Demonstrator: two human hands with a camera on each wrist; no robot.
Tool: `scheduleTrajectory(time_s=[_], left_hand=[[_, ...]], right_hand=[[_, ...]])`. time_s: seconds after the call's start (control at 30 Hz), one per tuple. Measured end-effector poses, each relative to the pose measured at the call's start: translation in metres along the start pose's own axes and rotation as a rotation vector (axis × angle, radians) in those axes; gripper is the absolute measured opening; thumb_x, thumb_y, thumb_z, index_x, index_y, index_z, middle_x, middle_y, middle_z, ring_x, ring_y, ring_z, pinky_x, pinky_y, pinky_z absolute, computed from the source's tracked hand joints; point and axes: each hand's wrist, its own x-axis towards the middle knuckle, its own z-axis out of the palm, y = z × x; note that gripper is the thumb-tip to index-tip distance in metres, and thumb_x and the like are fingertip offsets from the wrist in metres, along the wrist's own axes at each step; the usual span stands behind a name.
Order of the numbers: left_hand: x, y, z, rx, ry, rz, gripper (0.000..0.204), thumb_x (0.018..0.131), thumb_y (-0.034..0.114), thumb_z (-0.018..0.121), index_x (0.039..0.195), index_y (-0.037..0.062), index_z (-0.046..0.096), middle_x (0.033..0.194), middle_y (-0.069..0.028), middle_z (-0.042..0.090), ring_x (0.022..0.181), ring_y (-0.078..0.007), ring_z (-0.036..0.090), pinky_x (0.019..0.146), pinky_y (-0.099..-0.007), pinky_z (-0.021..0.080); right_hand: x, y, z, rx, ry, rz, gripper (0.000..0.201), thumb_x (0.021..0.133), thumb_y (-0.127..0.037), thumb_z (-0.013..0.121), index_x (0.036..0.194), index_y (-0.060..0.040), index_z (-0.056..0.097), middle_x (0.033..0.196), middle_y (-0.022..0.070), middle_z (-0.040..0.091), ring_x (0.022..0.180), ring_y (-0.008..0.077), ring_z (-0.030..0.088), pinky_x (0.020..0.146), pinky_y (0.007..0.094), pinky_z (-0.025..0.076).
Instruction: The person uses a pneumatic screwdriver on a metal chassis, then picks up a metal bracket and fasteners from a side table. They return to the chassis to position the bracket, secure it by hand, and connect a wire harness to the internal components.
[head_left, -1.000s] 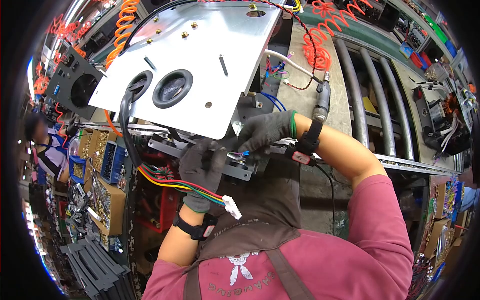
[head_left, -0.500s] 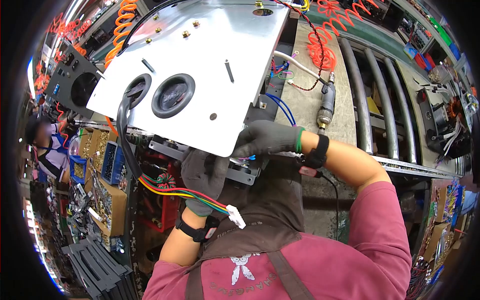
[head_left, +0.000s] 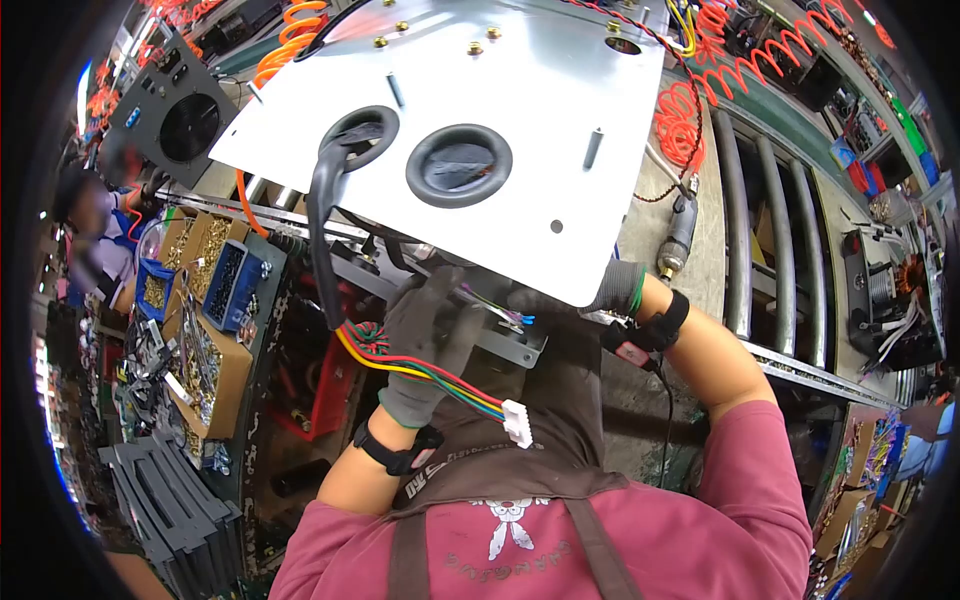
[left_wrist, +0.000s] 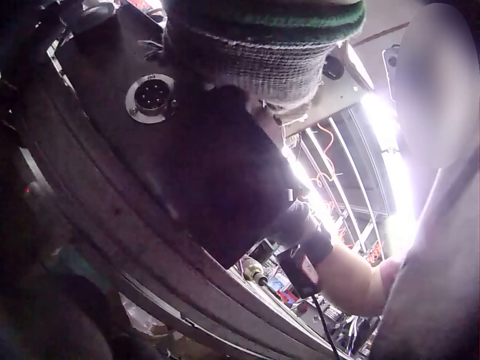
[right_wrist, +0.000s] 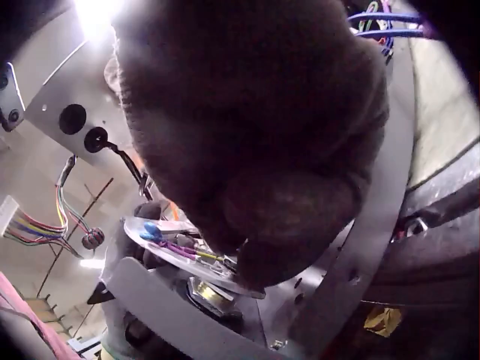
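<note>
My gloved left hand (head_left: 430,325) is bent under the front edge of a shiny metal plate (head_left: 530,215). Thin wires with blue terminals (head_left: 527,320) lie by its fingertips; I cannot tell whether it holds them. My gloved right hand (head_left: 617,288) reaches in from the right, its fingers mostly hidden by the plate. In the right wrist view, its fingertips pinch the purple and yellow wires (right_wrist: 184,250), above a brass-coloured nut (right_wrist: 210,294) on a grey metal bracket (right_wrist: 169,304). The left wrist view shows a round multi-pin socket (left_wrist: 152,97) on a dark panel.
A coloured wire bundle with a white connector (head_left: 517,424) hangs over my left wrist. A power screwdriver (head_left: 680,235) lies right of the plate, beside metal rollers (head_left: 780,230). At left stand blue bins (head_left: 232,285) and cardboard boxes (head_left: 222,385) of small parts.
The plate appears farther right in view. My right hand, seen more fully above the plate's corner before, is now mostly beneath it. The blue terminals show more clearly between the hands.
</note>
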Motion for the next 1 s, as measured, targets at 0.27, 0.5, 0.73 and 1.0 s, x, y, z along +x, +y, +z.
scheduleTrajectory(time_s=[0.27,0.5,0.73,1.0], left_hand=[[-0.097,-0.088,-0.041,-0.414,0.352,-0.521,0.043,0.084,0.003,0.066,0.122,-0.0009,0.048,0.11,-0.0099,0.059,0.102,-0.0184,0.059,0.094,-0.0336,0.047],[-0.097,-0.211,-0.027,-0.11,0.068,-0.938,0.079,0.074,0.022,0.079,0.137,-0.0022,0.038,0.128,-0.0165,0.055,0.119,-0.0249,0.054,0.101,-0.0341,0.043],[-0.06,-0.233,0.012,-0.248,0.071,-0.783,0.049,0.079,0.016,0.074,0.123,0.0041,0.058,0.109,-0.0097,0.067,0.098,-0.021,0.065,0.083,-0.0343,0.053],[-0.069,-0.259,0.005,-0.261,-0.092,-0.257,0.03,0.083,0.006,0.064,0.113,0.0061,0.057,0.097,-0.0046,0.063,0.083,-0.0175,0.064,0.068,-0.0323,0.054]], right_hand=[[-0.026,-0.048,-0.014,0.071,0.109,0.063,0.038,0.089,-0.018,0.065,0.123,-0.0004,0.059,0.111,0.0145,0.066,0.104,0.0217,0.062,0.093,0.0346,0.048],[-0.05,-0.065,0.006,0.527,0.14,0.41,0.029,0.082,-0.005,0.072,0.109,0.0004,0.065,0.1,0.0069,0.068,0.093,0.0134,0.062,0.084,0.0292,0.05],[-0.057,-0.078,0.03,0.699,0.342,0.454,0.024,0.084,-0.006,0.07,0.107,0.0006,0.063,0.096,0.0053,0.067,0.088,0.0121,0.063,0.079,0.0269,0.051],[-0.08,-0.088,0.018,0.448,0.525,0.319,0.029,0.088,-0.012,0.067,0.113,0.0025,0.061,0.101,0.0065,0.066,0.093,0.0119,0.061,0.084,0.0281,0.05]])
